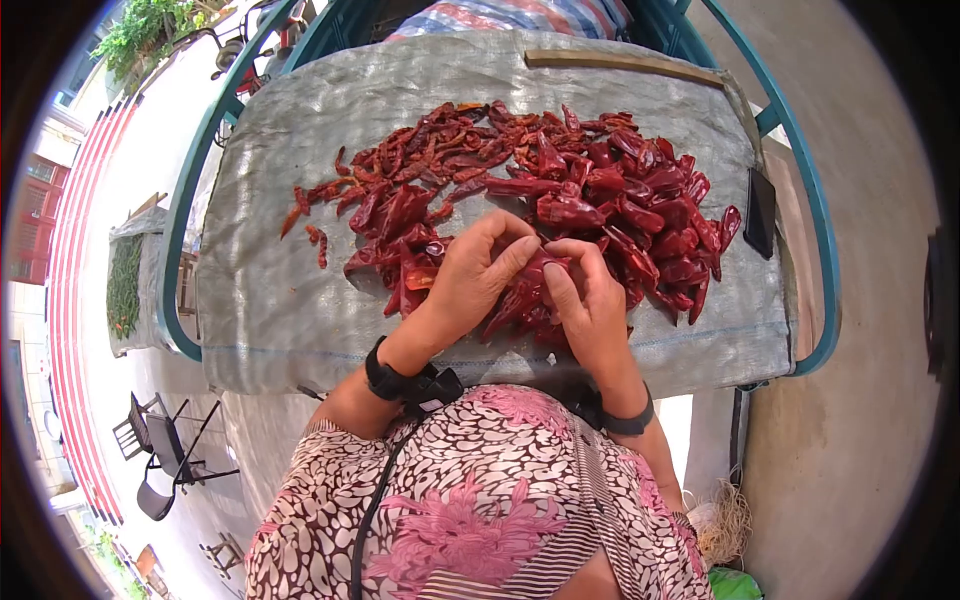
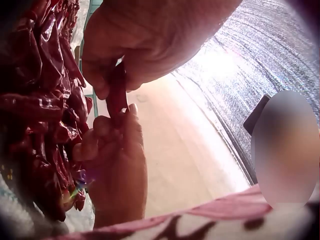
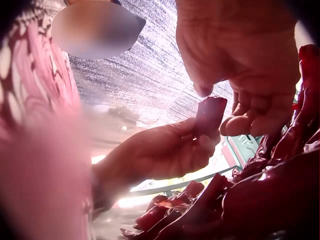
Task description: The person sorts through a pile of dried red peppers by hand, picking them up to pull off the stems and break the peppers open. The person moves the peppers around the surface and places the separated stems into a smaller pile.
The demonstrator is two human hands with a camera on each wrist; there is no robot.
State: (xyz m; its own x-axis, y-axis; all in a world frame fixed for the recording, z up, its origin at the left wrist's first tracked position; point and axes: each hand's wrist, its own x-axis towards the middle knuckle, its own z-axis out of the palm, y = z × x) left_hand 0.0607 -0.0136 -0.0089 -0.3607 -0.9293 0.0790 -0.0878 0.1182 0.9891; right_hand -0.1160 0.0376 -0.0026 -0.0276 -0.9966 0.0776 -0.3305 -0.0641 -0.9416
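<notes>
Both hands meet over the front of a heap of glossy dried red chili peppers (image 1: 640, 200). In the head view the left hand (image 1: 478, 268) comes in from the left and the right hand (image 1: 592, 305) from the right, fingertips nearly together. Between them is a single dark red chili pepper (image 2: 117, 90). The left hand pinches one end of this pepper (image 3: 210, 114), its fingers curled. At the other end, the right hand's thumb and bent fingers (image 2: 90, 145) grip it. Loose peppers (image 1: 410, 260) lie below and beside both hands.
A grey woven sheet (image 1: 280, 310) covers the work surface, framed by teal metal rails (image 1: 815, 230). Smaller, wrinkled chilies (image 1: 440, 140) spread at the back left. A wooden strip (image 1: 620, 66) lies along the far edge; a black phone (image 1: 760, 213) lies at the right.
</notes>
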